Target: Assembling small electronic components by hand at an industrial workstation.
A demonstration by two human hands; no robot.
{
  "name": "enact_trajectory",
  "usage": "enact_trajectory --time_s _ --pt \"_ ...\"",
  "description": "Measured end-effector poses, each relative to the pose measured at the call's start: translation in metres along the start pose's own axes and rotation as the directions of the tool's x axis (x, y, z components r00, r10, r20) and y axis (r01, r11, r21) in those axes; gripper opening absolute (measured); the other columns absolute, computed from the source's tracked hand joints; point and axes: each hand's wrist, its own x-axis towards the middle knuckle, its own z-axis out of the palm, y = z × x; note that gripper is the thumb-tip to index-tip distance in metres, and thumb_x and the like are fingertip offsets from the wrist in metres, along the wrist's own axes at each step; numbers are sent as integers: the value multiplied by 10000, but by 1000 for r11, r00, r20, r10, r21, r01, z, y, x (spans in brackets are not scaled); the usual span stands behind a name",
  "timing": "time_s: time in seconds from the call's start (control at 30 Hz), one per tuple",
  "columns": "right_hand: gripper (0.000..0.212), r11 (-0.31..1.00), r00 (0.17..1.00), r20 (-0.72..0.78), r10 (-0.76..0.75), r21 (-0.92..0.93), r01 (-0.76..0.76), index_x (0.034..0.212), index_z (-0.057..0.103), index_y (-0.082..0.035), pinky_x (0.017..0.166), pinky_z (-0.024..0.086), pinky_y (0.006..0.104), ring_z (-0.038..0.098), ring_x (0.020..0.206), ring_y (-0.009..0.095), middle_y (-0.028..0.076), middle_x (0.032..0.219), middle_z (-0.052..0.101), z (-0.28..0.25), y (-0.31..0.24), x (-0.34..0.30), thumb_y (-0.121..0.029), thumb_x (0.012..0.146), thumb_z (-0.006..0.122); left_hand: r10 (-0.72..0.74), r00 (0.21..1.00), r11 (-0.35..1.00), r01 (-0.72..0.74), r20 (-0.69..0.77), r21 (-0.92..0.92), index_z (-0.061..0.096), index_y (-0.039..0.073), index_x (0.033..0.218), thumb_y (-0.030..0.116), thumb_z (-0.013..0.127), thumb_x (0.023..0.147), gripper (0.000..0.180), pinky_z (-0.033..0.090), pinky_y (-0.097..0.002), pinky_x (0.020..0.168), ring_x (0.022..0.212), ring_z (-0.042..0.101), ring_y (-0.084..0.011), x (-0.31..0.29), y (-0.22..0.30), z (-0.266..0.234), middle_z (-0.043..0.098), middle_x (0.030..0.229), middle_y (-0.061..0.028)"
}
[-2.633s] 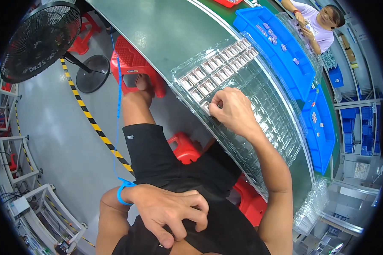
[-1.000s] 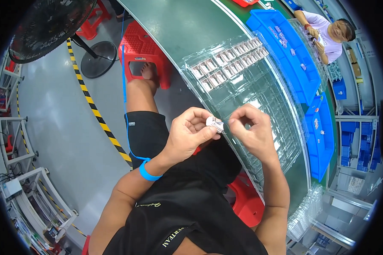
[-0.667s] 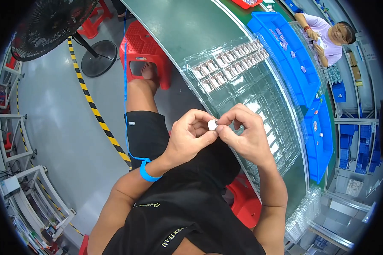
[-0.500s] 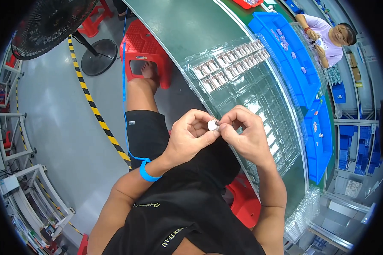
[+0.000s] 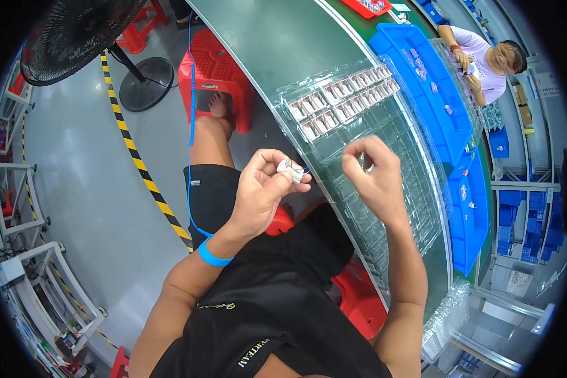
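We note that the hands have parted: a moment ago both sets of fingertips met at the small white part [image 5: 292, 171], whereas now the right hand [image 5: 378, 179] stands off to the side and the left hand [image 5: 261, 194] alone bears the piece. We take this to mean that the two-handed handling of the piece is paused or done; we cannot tell which. The white part sits clamped between the left thumb and forefinger, its upper side uncovered, the other left fingers curled about and below it. We place it in the air beside the near edge of the green table [image 5: 261, 41], well apart from the right fingertips. The right thumb and forefinger bend toward each other in a ring; we cannot tell whether their tips meet or pinch anything small. From above, this hand appears over the clear tray [image 5: 394, 242], whose upper pockets hold rows of small parts [image 5: 343, 101]; we find these rows looking the same as in the preceding view. We also record a blue bin [image 5: 455, 140] beyond the tray with loose pieces in it, and a blue wristband [image 5: 213, 254] on the left wrist.
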Motion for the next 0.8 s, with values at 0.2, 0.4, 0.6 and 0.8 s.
enact_trajectory --time_s 0.2,0.4,0.6,0.8 --pt "171 973 990 -11 -137 -190 133 870 696 -22 829 482 418 618 905 308 132 877 660 30 10 48 -175 801 663 -73 997 996 73 -10 56 478 -3 1264 28 499 979 288 546 -323 761 884 632 -188 -2 8 -3 608 1022 -113" --pt "212 949 996 68 -60 -306 78 835 695 -9 811 495 446 630 863 338 163 840 657 46 12 64 -211 784 659 -56 998 998 55 -17 -3 492 -1 1287 27 495 954 335 490 -286 728 884 588 -152 -4 12 -9 570 1115 -89" --pt "168 997 995 100 19 -74 -11 833 672 27 662 484 347 633 721 208 131 790 664 9 -23 41 -138 839 644 -80 997 984 79 3 161 549 -9 1274 55 636 891 398 470 -243 708 830 564 -98 6 23 -6 617 1127 -100" --pt "153 988 962 268 -60 154 19 883 682 16 594 440 257 550 660 89 54 782 639 -2 -32 15 -134 874 707 -135 987 968 113 86 223 621 8 1228 125 701 921 338 428 -196 621 776 542 -31 9 17 15 659 955 -20"
